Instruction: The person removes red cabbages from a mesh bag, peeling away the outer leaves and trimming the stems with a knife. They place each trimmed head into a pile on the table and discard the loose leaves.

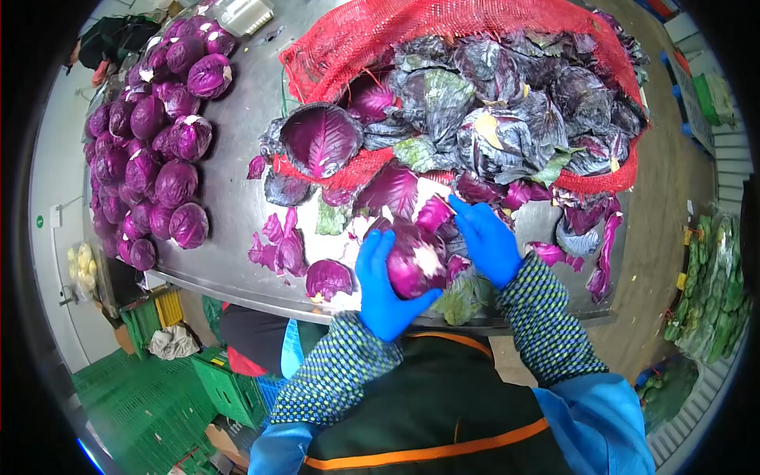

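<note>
My left hand [384, 289], in a blue glove, grips a red cabbage [416, 261] from its left and lower side. The cabbage's pale cut stem end faces up. Just right of it is my right hand [484, 244], also blue-gloved, with its fingers bent and the fingertips close to a loose purple leaf piece [433, 214]. I cannot tell what, if anything, these fingers hold. Trimmed leaves [281, 245] and a small cabbage piece [328, 279] lie around both hands. Beyond them a red mesh sack [340, 59] lies open, full of untrimmed dark cabbages [495, 138].
Many trimmed purple cabbages [176, 184] are piled on the left of the metal table [245, 150]. A clear plastic container [244, 14] sits at its far edge. Green crates [229, 384] stand on the floor at left, bagged green vegetables [708, 285] at right.
</note>
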Available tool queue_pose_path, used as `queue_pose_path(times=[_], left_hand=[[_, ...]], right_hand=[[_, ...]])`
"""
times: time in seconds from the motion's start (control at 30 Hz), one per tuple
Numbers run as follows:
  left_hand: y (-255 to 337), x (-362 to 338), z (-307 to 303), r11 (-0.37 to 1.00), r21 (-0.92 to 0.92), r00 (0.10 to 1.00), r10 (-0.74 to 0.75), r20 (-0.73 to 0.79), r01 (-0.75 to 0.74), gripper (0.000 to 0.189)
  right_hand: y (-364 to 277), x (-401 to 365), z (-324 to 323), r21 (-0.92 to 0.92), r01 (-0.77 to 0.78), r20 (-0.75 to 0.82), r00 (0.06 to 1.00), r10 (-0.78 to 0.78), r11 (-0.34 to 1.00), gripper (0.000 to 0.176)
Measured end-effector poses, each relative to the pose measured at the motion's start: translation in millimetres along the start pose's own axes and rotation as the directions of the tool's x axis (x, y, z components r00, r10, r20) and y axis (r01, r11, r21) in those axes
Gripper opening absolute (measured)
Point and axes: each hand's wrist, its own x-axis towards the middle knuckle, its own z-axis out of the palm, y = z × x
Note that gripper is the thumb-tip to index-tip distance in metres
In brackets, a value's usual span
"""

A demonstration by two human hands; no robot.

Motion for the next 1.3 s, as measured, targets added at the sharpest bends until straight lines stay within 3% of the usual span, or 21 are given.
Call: queue_pose_path(times=[0.07, 0.13, 0.17, 0.2, 0.27, 0.3, 0.33, 0.4, 0.43, 0.5, 0.53, 0.6, 0.63, 0.8, 0.83, 0.9, 1.0, 1.1, 1.13, 1.2, 1.3], left_hand=[[0, -7, 3, 0.999, -0.008, 0.999, -0.040, -0.022, 0.039, 0.105], [-2, -3, -5, 0.999, -0.015, 0.998, -0.045, 0.037, 0.045, 0.104], [-4, 1, -9, 0.999, -0.019, 0.996, -0.047, 0.072, 0.049, 0.103], [-9, 0, -12, 0.999, -0.017, 0.997, -0.048, 0.060, 0.049, 0.103], [-23, -5, -25, 0.969, -0.223, 0.985, -0.069, 0.159, 0.104, 0.102], [-17, -10, -37, 0.888, -0.397, 0.965, -0.161, 0.207, 0.234, 0.103], [-8, -18, -52, 0.892, -0.406, 0.972, -0.127, 0.196, 0.198, 0.103], [27, -12, -72, 0.959, -0.240, 0.988, 0.150, -0.028, -0.152, 0.101], [39, -12, -73, 0.968, -0.153, 0.976, 0.181, -0.125, -0.199, 0.098], [44, -11, -72, 0.975, -0.012, 0.956, 0.216, -0.198, -0.222, 0.096], [46, -6, -73, 0.957, 0.135, 0.926, 0.283, -0.252, -0.256, 0.094], [51, -1, -71, 0.960, 0.134, 0.920, 0.276, -0.280, -0.247, 0.090], [51, -1, -68, 0.949, 0.158, 0.898, 0.310, -0.312, -0.272, 0.089], [52, -3, -66, 0.908, 0.260, 0.863, 0.402, -0.307, -0.330, 0.090], [52, -5, -66, 0.908, 0.260, 0.862, 0.401, -0.309, -0.329, 0.090], [53, -9, -65, 0.978, 0.028, 0.919, 0.205, -0.337, -0.208, 0.096], [52, -12, -63, 0.991, -0.125, 0.955, -0.002, -0.295, -0.036, 0.103], [53, -12, -62, 0.994, -0.061, 0.953, 0.067, -0.296, -0.089, 0.103], [53, -12, -63, 0.994, -0.062, 0.954, 0.070, -0.290, -0.092, 0.103], [54, -12, -64, 0.988, -0.017, 0.939, 0.139, -0.314, -0.152, 0.102], [55, -15, -65, 0.991, 0.074, 0.957, 0.126, -0.261, -0.111, 0.102]], right_hand=[[7, -2, 16, 0.332, -0.014, 0.002, 1.000, 0.014, 0.943, 0.053], [-25, -12, 15, 0.282, -0.277, 0.134, 0.959, 0.248, 0.919, 0.068], [22, -1, 60, 0.561, -0.086, -0.067, 0.987, 0.148, 0.824, 0.068], [22, 6, 55, 0.558, -0.078, -0.064, 0.988, 0.137, 0.826, 0.068], [17, 23, 47, 0.513, -0.223, 0.095, 0.975, 0.203, 0.829, 0.054], [13, 23, 48, 0.770, -0.226, 0.091, 0.964, 0.248, 0.597, 0.040], [19, 23, 35, 0.602, -0.295, 0.043, 0.940, 0.338, 0.742, 0.038], [5, 7, 18, 0.627, -0.352, 0.164, 0.932, 0.324, 0.695, 0.045], [-10, 1, 11, 0.617, -0.352, 0.168, 0.933, 0.319, 0.704, 0.045], [-51, -17, 0, 0.803, -0.381, 0.238, 0.910, 0.339, 0.459, 0.053], [-66, -25, -13, 0.851, -0.317, 0.246, 0.945, 0.214, 0.419, 0.056], [-82, -36, -16, 0.769, -0.293, 0.272, 0.954, 0.124, 0.568, 0.056], [-93, -38, -8, 0.827, -0.148, 0.140, 0.989, 0.056, 0.542, 0.047], [-84, -35, -14, 0.688, -0.254, 0.218, 0.966, 0.140, 0.680, 0.027], [-73, -35, -4, 0.668, -0.179, 0.101, 0.983, 0.150, 0.722, 0.028], [-71, -36, -4, 0.639, -0.109, -0.017, 0.988, 0.156, 0.762, 0.030], [-82, -35, -17, 0.785, -0.313, 0.222, 0.948, 0.229, 0.534, 0.038], [-88, -29, -4, 0.641, 0.022, -0.048, 0.999, 0.012, 0.767, 0.040], [-90, -31, -10, 0.643, 0.021, -0.053, 0.998, 0.016, 0.766, 0.040], [-101, -31, -33, 0.730, -0.288, 0.246, 0.957, 0.155, 0.620, 0.041], [-93, -40, -18, 0.523, -0.120, 0.050, 0.993, 0.110, 0.844, 0.025]])
